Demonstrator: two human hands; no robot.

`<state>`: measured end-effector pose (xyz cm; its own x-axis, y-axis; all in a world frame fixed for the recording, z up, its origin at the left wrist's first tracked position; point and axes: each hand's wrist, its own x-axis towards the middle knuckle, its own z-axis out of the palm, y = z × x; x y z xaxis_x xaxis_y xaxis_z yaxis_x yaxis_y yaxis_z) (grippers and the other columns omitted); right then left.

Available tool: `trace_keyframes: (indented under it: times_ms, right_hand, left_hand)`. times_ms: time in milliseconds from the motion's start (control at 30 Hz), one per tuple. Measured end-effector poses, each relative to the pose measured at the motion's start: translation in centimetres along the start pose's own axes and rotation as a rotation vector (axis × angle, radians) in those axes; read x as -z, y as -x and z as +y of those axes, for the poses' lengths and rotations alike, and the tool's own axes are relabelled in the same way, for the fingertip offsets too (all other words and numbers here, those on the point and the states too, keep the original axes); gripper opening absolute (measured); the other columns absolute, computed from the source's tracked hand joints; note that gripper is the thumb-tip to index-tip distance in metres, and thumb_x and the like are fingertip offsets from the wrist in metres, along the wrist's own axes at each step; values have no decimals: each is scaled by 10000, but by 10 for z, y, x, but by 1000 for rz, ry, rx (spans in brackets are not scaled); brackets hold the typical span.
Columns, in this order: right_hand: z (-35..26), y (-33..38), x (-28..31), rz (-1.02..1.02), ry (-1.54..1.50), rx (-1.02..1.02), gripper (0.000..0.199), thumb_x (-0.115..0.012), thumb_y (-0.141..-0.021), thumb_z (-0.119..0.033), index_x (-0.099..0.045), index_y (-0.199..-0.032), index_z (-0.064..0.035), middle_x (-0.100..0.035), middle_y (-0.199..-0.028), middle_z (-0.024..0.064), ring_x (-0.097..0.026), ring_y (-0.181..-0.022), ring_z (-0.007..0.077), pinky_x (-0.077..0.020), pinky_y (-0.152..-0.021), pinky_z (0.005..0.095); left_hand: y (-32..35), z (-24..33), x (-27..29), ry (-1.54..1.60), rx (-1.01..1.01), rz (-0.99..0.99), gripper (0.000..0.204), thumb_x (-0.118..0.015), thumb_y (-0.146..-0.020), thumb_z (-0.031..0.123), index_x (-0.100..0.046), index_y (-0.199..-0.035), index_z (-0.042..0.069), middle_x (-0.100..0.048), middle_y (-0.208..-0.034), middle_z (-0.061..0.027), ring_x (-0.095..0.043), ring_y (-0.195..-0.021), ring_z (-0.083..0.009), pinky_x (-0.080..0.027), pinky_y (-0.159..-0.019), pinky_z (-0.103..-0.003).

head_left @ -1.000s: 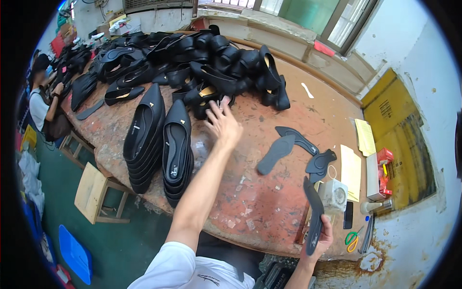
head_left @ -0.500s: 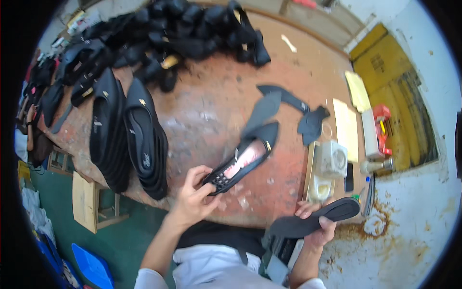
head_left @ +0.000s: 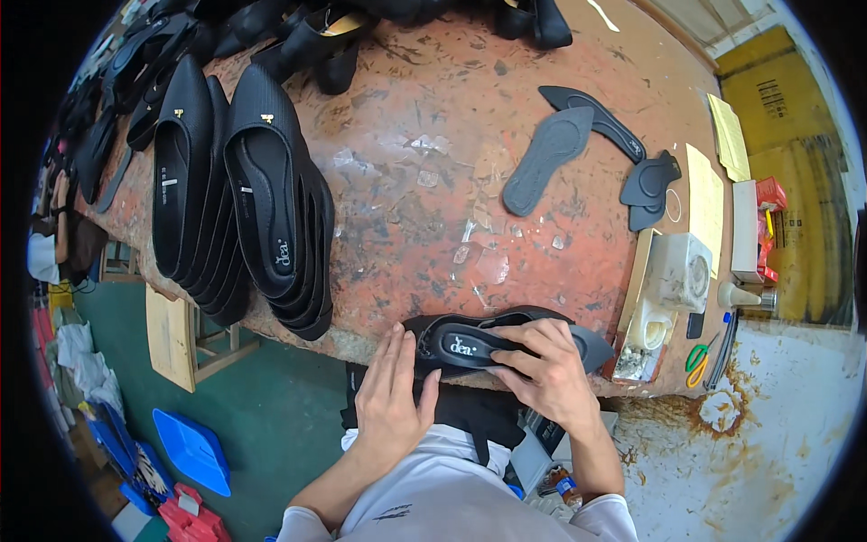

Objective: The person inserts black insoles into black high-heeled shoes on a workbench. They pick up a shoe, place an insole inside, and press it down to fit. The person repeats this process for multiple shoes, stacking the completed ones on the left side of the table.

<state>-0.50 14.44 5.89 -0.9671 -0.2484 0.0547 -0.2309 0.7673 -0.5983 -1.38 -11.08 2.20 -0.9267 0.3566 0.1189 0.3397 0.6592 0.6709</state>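
At the table edge, left hand (head_left: 390, 397) and right hand (head_left: 542, 372) both grasp a black shoe (head_left: 470, 343)

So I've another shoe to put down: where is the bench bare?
The red worktop is bare in the middle, between the stacked black shoes and the loose insoles. It is crowded along the far edge with piled shoes, at the right by the white box, and where both hands press the black shoe.

Both hands, left (head_left: 390, 397) and right (head_left: 545, 370), press black flat shoe (head_left: 488, 343) at worktable (head_left: 424, 154) edge.
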Motion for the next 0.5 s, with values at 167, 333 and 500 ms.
trace_keyframes:
  times_ms: [167, 333, 500]
  right_hand:
    - [-2, -16, -20, -46, -16, 55, 257, -907, -755, -122, -841, -997, -68, -767, -1254, 47, -670, -1094, 252, -492, -990, 417]
    - [-7, -23, -35, -24, -36, 64, 256, -906, -755, -127, -838, -993, -62, -766, -1234, 35, -666, -1083, 244, -493, -988, 412]
    - [-6, -24, -43, -22, 36, 66, 222, -890, -775, -126, -832, -979, -58, -755, -1239, 33, -658, -1085, 242, -487, -997, 421]
  left_hand:
    - [2, 0, 0, -11, -4, -47, 670, -792, -968, 120, -501, -1516, -134, -553, -1535, -382, -581, -1417, -526, -500, -1172, -539]
    - [2, 3, 2, 52, 73, -75, 651, -792, -973, 133, -513, -1498, -133, -517, -1560, -391, -575, -1408, -551, -506, -1160, -553]
    - [-12, 13, 9, -173, 22, -244, 547, -755, -956, 164, -621, -1381, -152, -449, -1593, -410, -557, -1383, -552, -550, -1095, -551]
